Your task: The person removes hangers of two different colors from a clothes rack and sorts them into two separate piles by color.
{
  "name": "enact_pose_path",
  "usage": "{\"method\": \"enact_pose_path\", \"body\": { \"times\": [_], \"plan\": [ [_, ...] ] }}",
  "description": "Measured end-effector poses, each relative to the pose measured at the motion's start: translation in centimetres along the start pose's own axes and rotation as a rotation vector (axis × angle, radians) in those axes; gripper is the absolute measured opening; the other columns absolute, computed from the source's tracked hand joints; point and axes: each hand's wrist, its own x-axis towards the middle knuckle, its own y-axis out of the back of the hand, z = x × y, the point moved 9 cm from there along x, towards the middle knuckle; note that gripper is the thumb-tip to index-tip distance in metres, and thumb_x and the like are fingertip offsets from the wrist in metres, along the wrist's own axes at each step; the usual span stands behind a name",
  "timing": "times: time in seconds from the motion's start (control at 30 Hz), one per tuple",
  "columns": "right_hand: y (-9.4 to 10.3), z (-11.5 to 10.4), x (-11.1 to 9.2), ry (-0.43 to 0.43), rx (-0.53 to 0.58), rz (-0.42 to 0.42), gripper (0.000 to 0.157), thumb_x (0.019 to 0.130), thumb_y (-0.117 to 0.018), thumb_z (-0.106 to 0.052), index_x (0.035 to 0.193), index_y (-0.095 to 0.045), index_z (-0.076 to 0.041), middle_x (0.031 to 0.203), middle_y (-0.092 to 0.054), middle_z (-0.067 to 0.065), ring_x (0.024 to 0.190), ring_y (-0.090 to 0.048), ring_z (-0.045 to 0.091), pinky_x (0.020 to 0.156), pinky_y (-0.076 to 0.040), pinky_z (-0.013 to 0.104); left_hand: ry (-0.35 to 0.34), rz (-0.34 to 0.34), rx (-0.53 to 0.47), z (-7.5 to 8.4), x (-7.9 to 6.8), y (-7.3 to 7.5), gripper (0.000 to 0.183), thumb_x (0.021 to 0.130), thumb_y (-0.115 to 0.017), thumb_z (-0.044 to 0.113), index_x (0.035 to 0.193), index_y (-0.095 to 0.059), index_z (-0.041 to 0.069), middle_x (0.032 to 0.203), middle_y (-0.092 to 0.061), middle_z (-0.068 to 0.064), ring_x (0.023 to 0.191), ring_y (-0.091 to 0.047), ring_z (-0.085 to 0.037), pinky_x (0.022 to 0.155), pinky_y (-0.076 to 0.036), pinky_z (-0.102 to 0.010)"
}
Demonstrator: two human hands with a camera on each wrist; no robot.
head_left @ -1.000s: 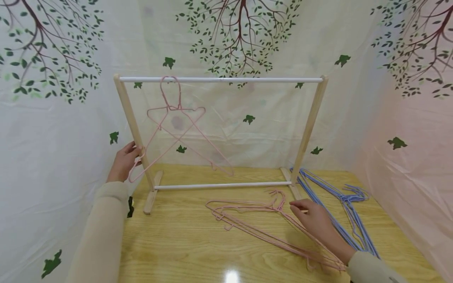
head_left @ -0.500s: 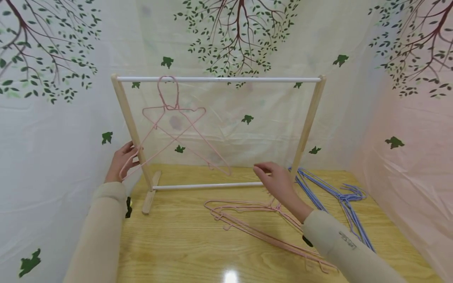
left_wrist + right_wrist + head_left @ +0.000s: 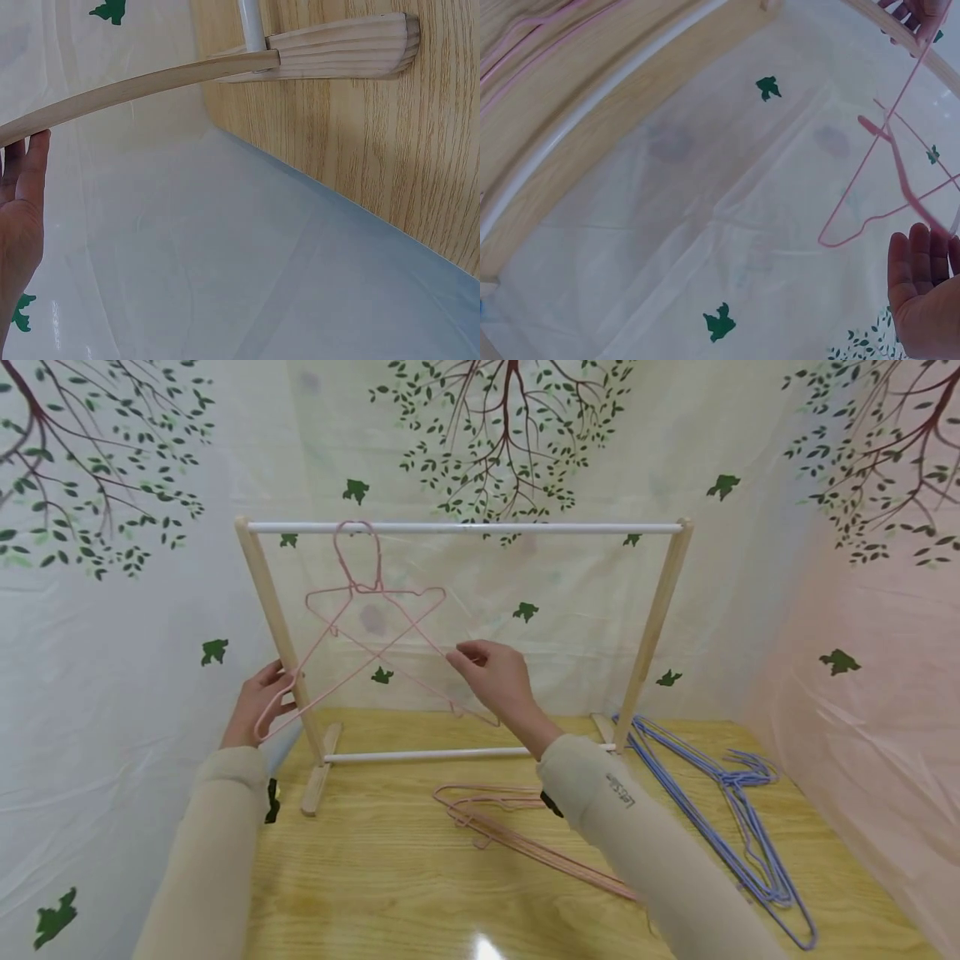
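Observation:
In the head view my left hand (image 3: 258,703) grips the left wooden post (image 3: 272,602) of a clothes rack; its fingertips touch that post in the left wrist view. Two pink hangers (image 3: 382,656) hang from the white top rail (image 3: 480,528) near its left end, their frames crossing. My right hand (image 3: 498,681) is raised at their right side. Its thumb and fingertips pinch the sloping arm of one pink hanger. In the right wrist view, the pink hanger (image 3: 906,184) runs in between the fingers and thumb of the right hand (image 3: 926,307).
Several pink hangers (image 3: 517,839) lie on the wooden table (image 3: 360,877), partly under the right sleeve. A bundle of blue hangers (image 3: 738,777) lies at the right, beside the rack's right foot. A white lower rail (image 3: 435,754) joins the feet. Printed cloth (image 3: 585,635) surrounds the table.
My right hand has risen from beside the pink pile, moving left and up to the hanging hangers. Those have shifted slightly on the rail. My left hand stays on the post.

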Motion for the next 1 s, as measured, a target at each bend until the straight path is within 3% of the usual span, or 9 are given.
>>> {"method": "enact_pose_path", "body": {
  "times": [0.17, 0.27, 0.37, 0.57, 0.83, 1.0],
  "plan": [
    [-1.7, -0.8, 1.1, 0.000, -0.043, -0.022, 0.036, 0.096, -0.068, -0.035, 0.120, -0.072, -0.009, 0.103, -0.072, 0.004, 0.093, -0.066, 0.017, 0.084, -0.055, 0.034, 0.003, 0.022, 0.056, -0.1, 0.0, -0.3, 0.061, 0.106, -0.046, 0.027, 0.157, -0.021, 0.005, 0.138, -0.046, -0.021, 0.126, -0.045, -0.029, 0.105, -0.044, -0.046],
    [-2.2, -0.9, 1.3, -0.003, -0.061, -0.025, 0.033, 0.095, -0.069, -0.033, 0.119, -0.073, -0.010, 0.101, -0.073, 0.004, 0.091, -0.066, 0.017, 0.082, -0.055, 0.033, 0.000, 0.032, 0.087, -0.1, 0.0, -0.4, 0.060, 0.107, -0.043, 0.028, 0.158, -0.021, 0.006, 0.148, -0.035, -0.029, 0.133, -0.039, -0.036, 0.109, -0.037, -0.054],
    [-2.5, -0.6, 1.4, -0.012, -0.048, -0.032, 0.028, 0.096, -0.068, -0.030, 0.116, -0.075, -0.010, 0.100, -0.073, 0.003, 0.088, -0.067, 0.015, 0.080, -0.056, 0.031, 0.001, 0.034, 0.081, -0.1, 0.0, -0.4, 0.060, 0.107, -0.042, 0.028, 0.158, -0.020, 0.006, 0.150, -0.032, -0.030, 0.134, -0.037, -0.038, 0.110, -0.034, -0.057],
    [-2.5, 0.2, 1.4, -0.047, 0.091, -0.037, 0.024, 0.097, -0.067, -0.023, 0.113, -0.076, -0.008, 0.096, -0.074, 0.006, 0.080, -0.069, 0.015, 0.074, -0.057, 0.031, 0.003, 0.008, 0.061, 0.1, 0.0, -0.4, 0.059, 0.108, -0.041, 0.025, 0.158, -0.018, 0.005, 0.149, -0.031, -0.030, 0.132, -0.038, -0.038, 0.110, -0.035, -0.055],
    [-0.9, 1.3, 1.6, -0.093, 0.109, 0.019, 0.023, 0.096, -0.068, -0.021, 0.111, -0.076, -0.005, 0.093, -0.073, 0.007, 0.082, -0.070, 0.021, 0.073, -0.057, 0.031, -0.019, 0.014, 0.057, 0.1, 0.6, 0.1, 0.058, 0.106, -0.044, 0.019, 0.156, -0.022, 0.002, 0.142, -0.038, -0.029, 0.104, -0.055, -0.010, 0.096, -0.050, -0.038],
    [0.6, 2.5, 1.7, -0.116, 0.098, 0.058, 0.022, 0.096, -0.069, -0.021, 0.110, -0.077, -0.006, 0.092, -0.073, 0.007, 0.081, -0.070, 0.022, 0.073, -0.057, 0.033, 0.000, 0.002, 0.063, -0.2, 1.2, 0.0, 0.057, 0.107, -0.042, 0.021, 0.157, -0.021, 0.005, 0.146, -0.034, -0.031, 0.114, -0.053, -0.022, 0.106, -0.043, -0.048]
  ]
}}
